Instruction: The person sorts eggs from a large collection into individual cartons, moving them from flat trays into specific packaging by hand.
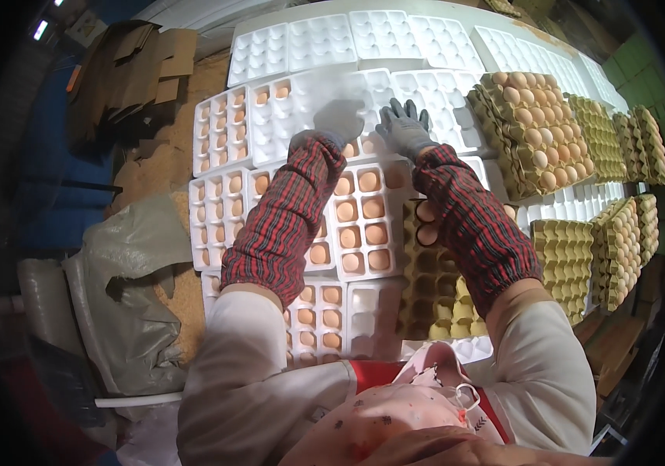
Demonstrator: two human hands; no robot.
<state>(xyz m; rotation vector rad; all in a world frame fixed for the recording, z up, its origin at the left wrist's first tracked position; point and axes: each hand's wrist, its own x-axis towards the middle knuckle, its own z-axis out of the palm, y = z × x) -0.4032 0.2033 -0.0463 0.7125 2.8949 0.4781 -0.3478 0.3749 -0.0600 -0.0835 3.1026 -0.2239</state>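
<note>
My gloved left hand (339, 121) is motion-blurred over a white foam egg tray (268, 125) that has a couple of eggs at its far left; whether it holds anything is unclear. Beside it my right hand (405, 123), in a grey glove, spreads its fingers over another white tray (437, 87), holding nothing visible. Brown eggs (373, 207) fill the tray pockets below my wrists. Under my right forearm lies a pulp egg carton (419, 268) with a few eggs and many bare pockets; the forearm hides part of it.
Stacked pulp flats of eggs (542, 131) stand at the right, beside more pulp flats (562, 250). White foam trays (323, 43) line the far side. Folded cardboard (134, 81) and a crumpled grey plastic sheet (128, 291) lie at the left.
</note>
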